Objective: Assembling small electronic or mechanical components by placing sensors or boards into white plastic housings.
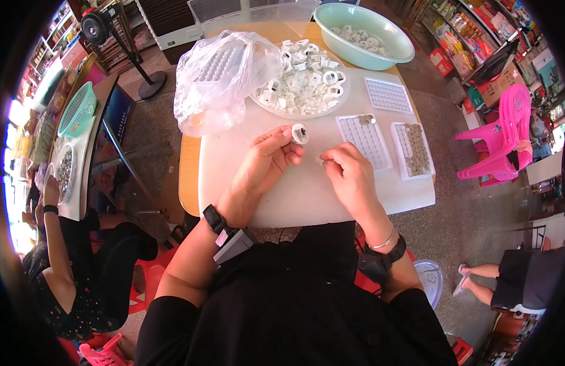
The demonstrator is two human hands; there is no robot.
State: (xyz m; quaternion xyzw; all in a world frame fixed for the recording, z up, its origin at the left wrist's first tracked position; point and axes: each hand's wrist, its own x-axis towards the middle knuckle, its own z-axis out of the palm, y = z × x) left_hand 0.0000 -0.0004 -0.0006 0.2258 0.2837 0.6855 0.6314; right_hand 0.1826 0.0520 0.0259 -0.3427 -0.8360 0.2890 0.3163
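Between the thumb and fingers of my left hand (267, 160) is a small white round plastic piece (300, 133) with a dark spot on its face. My right hand (350, 177) hovers to its right, thumb and forefinger pinched; a tiny pale bit shows at the fingertips, too small to name. Just beyond lies a white compartment tray (363, 145) with a few small greyish parts at its far end. To its right is a tray (412, 150) filled with such parts. A heap of white plastic pieces (310, 76) fills a shallow round dish behind my left hand.
A crumpled clear plastic bag (218, 79) lies at the table's far left. Another compartment tray (389, 96) and a pale green basin (364, 36) holding white pieces stand at the far right. Pink stools (502, 134) are to the right; another person's arm (58, 244) is at the left table.
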